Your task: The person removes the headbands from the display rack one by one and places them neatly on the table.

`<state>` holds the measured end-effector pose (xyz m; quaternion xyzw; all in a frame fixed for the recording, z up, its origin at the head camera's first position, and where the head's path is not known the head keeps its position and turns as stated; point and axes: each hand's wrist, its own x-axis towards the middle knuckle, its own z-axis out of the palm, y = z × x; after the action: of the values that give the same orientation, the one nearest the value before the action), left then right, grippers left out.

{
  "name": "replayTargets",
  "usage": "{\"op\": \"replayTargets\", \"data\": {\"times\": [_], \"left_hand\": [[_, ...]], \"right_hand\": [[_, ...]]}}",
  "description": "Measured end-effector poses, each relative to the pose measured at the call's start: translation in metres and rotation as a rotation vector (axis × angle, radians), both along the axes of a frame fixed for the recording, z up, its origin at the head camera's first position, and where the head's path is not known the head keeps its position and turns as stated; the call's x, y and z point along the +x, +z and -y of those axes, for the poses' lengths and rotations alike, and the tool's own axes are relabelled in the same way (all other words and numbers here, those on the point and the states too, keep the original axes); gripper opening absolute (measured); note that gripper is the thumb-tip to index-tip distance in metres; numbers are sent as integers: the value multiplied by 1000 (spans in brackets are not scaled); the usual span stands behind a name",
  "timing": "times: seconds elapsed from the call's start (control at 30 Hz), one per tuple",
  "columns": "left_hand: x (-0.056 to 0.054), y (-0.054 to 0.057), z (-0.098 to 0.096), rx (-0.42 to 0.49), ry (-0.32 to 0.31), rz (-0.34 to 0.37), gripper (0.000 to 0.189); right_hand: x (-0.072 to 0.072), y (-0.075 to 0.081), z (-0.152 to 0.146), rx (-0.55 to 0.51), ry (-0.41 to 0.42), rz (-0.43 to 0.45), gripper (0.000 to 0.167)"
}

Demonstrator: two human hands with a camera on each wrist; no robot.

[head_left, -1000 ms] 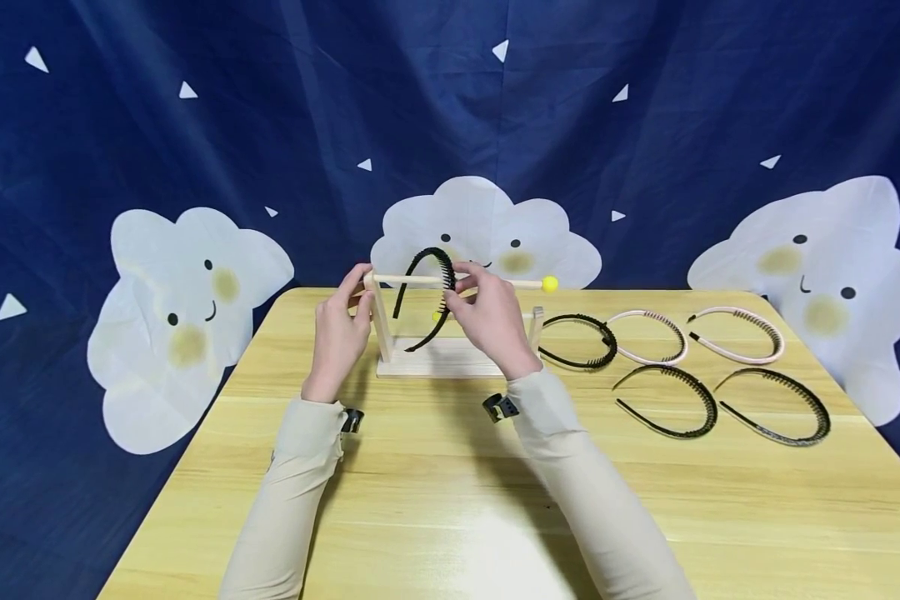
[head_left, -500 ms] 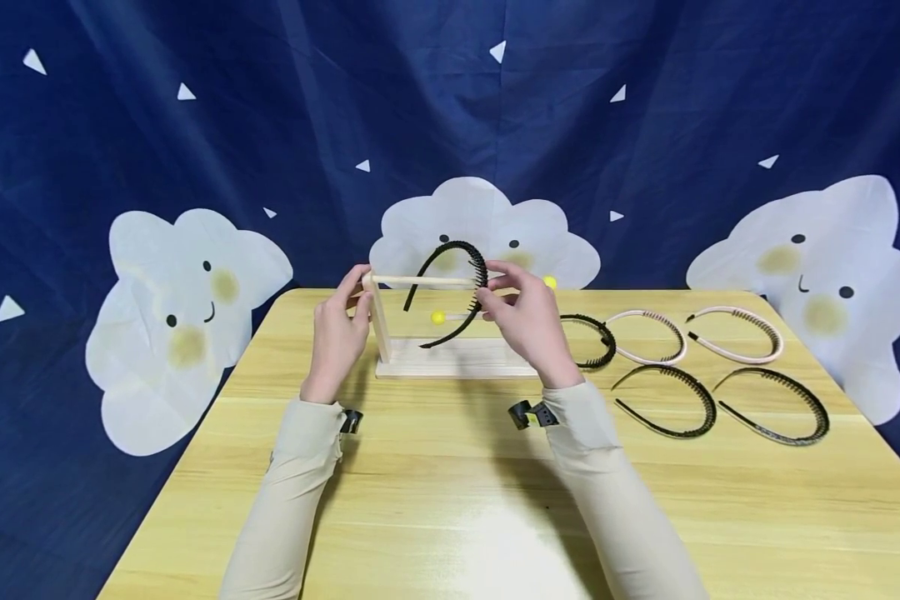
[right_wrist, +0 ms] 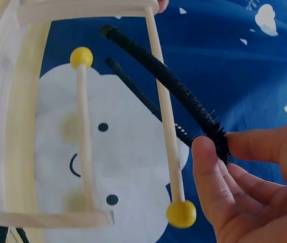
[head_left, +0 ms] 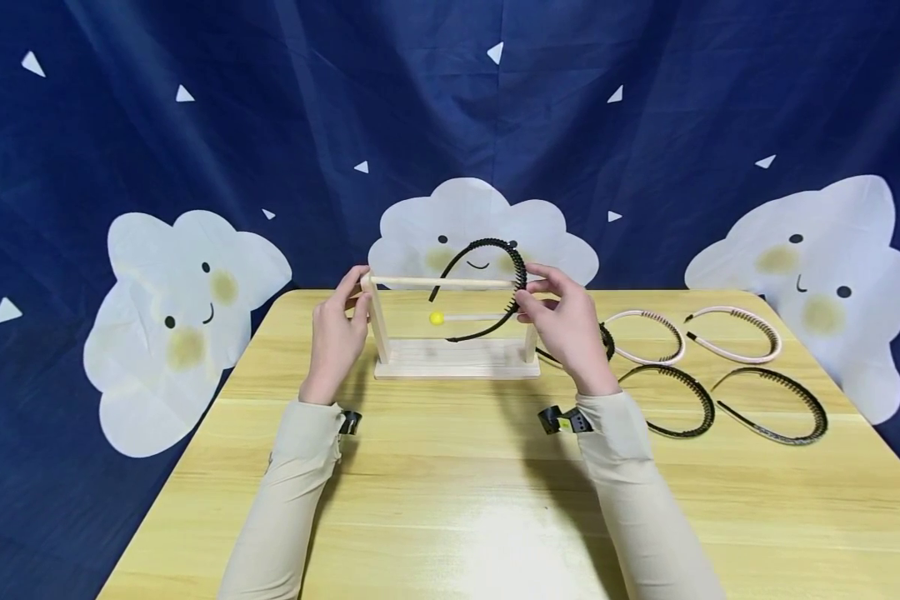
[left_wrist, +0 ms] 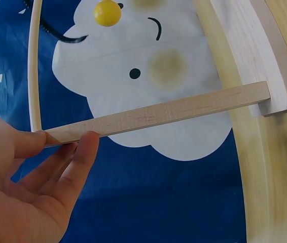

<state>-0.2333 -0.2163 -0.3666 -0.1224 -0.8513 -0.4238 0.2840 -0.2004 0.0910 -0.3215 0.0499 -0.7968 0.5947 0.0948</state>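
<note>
My left hand [head_left: 337, 337] pinches the top of the left upright [left_wrist: 158, 114] of a wooden stand [head_left: 457, 368]; thumb and fingers lie on either side of it in the left wrist view. Between thumb and fingers of my right hand [head_left: 573, 329] is a black toothed headband [right_wrist: 169, 76], gripped at the middle of its arch. Its two arms straddle the stand's upper rod [right_wrist: 170, 131], tips toward the left upright. The rod's yellow end ball [right_wrist: 181, 214] sits close to my right fingers; in the head view that hand hides it.
A lower rod with a yellow ball [head_left: 437, 317] runs from the right upright. On the table's right lie two pale pink headbands [head_left: 775, 333] and several black ones [head_left: 711, 404], one partly behind my right hand. A dark blue cloth with clouds [head_left: 480, 217] hangs behind.
My right hand has moved to the right along the upper rod, carrying the black headband from near the rod's middle toward its ball end. The left hand has stayed on the upright.
</note>
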Motion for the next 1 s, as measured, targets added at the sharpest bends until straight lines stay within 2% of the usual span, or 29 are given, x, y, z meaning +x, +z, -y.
{"op": "replayTargets", "data": {"times": [0.63,1.0], "left_hand": [[1,-1,0,-10,7,11,34],[1,0,-1,-6,4,2,33]], "right_hand": [[5,-18,-51,-112,-77,-22,46],[14,-29,-77,-140,-66,32,49]]}}
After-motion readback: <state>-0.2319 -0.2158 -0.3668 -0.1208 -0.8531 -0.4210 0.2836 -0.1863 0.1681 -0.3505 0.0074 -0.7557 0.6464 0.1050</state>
